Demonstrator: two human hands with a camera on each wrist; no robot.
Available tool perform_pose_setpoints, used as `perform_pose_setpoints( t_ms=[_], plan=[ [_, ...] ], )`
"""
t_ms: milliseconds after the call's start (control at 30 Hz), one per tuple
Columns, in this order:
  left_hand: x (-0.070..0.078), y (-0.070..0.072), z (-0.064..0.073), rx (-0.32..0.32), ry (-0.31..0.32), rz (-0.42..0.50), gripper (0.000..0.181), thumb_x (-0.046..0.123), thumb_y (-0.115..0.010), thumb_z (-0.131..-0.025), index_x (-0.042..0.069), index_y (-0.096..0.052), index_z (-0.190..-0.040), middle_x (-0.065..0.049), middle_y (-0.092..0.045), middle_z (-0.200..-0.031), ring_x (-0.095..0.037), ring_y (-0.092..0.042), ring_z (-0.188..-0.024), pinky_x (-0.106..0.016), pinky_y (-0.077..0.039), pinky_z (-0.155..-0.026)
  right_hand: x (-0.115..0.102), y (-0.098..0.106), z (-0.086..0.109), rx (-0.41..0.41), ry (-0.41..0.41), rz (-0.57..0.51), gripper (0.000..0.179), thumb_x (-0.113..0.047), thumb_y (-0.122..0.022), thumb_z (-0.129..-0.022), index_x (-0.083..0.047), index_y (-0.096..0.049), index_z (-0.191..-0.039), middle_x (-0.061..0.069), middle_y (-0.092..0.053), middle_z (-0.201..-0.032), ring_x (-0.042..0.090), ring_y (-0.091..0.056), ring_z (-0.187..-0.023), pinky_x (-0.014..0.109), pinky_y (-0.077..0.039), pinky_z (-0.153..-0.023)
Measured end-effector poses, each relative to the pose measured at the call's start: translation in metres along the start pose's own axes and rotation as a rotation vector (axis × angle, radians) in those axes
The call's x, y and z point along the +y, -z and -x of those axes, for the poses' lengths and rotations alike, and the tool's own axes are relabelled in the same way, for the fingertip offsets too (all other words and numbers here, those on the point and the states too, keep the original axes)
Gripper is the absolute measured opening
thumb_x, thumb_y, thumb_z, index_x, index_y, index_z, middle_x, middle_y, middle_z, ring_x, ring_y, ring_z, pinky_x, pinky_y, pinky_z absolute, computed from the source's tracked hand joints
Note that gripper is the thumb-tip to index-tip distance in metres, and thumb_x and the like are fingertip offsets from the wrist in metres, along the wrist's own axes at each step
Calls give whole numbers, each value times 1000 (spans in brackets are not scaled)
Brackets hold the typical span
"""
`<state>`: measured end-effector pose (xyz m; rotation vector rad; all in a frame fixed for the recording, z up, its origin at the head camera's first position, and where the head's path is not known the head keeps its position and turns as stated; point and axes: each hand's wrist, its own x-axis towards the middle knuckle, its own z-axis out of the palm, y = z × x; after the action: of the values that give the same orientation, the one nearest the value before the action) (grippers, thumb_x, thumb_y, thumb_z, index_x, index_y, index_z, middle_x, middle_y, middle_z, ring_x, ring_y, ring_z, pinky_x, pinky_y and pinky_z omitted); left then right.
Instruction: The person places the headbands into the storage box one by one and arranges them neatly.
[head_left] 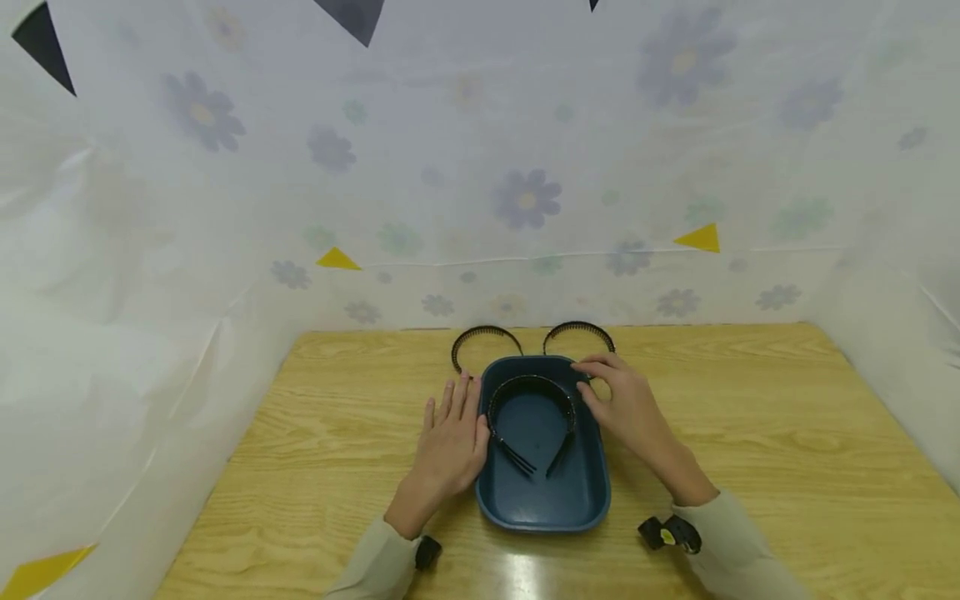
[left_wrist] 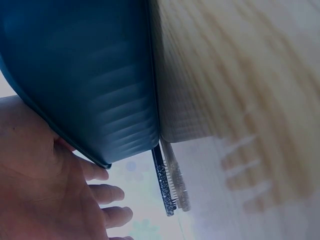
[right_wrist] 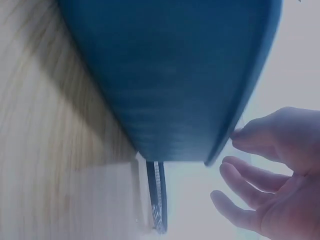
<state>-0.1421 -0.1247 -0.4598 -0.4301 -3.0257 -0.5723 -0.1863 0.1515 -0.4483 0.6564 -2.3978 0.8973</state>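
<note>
A dark blue rectangular tray [head_left: 543,504] stands on the table in front of me. Inside it lies a black headband [head_left: 531,382], its ends toward me; several thin tips show at the left end, so there may be more than one band. My left hand [head_left: 450,446] lies with straight fingers along the tray's left rim, the thumb touching it. At the far right corner, my right hand [head_left: 628,408] has loosely bent fingers; in the right wrist view its thumb [right_wrist: 250,137] meets the rim, and the other fingers stand apart, holding nothing.
Behind the tray lie two black toothed headbands, one at the left [head_left: 483,330] and one at the right [head_left: 581,326]. The wood-grain table [head_left: 750,417] ends at a white flowered sheet [head_left: 450,167], with similar sheeting at both sides.
</note>
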Motion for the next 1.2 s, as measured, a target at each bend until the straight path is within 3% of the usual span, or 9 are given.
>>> perform_pose_setpoints(
  t_ms=[600,933,1200],
  plan=[
    [-3,3,3,-8,5,-2,59,29,-30,-112,11,-17,-166,-10,-10,-171,-33,-7,-157,-62,-9,-122,34,13,-4,78,-117,-63,32,4,-76,-89,2,-73,-121,22,-66,-113,40,-68,-94,58,-59,-74],
    [0,-1,0,-2,-7,-3,59,30,-30,-112,10,-18,-166,-11,-12,-171,-34,-9,-157,-62,-10,-122,58,11,9,-55,-282,-124,39,-1,-73,-94,2,-66,-132,30,-59,-124,47,-65,-104,59,-58,-78],
    [-2,2,2,6,0,-9,59,29,-31,-111,10,-18,-166,-11,-12,-171,-35,-10,-157,-63,-11,-121,67,7,-3,-88,-295,-70,44,-2,-73,-93,5,-62,-135,34,-57,-123,49,-64,-103,60,-56,-81]
  ],
)
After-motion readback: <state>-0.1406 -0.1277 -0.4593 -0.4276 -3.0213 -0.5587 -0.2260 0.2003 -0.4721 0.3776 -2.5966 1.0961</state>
